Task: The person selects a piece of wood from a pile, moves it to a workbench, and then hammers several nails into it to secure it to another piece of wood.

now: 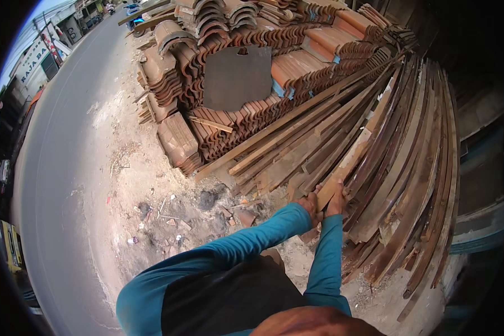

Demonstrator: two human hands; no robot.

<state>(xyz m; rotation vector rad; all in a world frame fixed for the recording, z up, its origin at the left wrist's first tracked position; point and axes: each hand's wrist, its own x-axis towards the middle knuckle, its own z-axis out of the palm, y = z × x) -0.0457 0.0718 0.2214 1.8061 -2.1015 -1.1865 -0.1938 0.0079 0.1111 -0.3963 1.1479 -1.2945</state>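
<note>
A long wooden plank [351, 152], worn and pale in patches, runs from my hands toward the far right over a pile of timber. Its near end is gripped between both hands. My left hand [308, 206] closes on the left edge, with the arm reaching across from the left. Around the right edge wraps my right hand [336, 201], fingers curled. Other wooden beams [411, 173] fan out beneath and beside the plank, several of them with broken or stained ends. Where the plank's far end lies among the other wood is hard to make out.
Stacks of clay roof tiles [238, 126] rise beyond the timber, with a dark grey sheet [238, 78] leaning on them. Rubble [207, 199] litters the ground ahead of me. A paved road [67, 168] passes on the left. Dark structures stand at the right.
</note>
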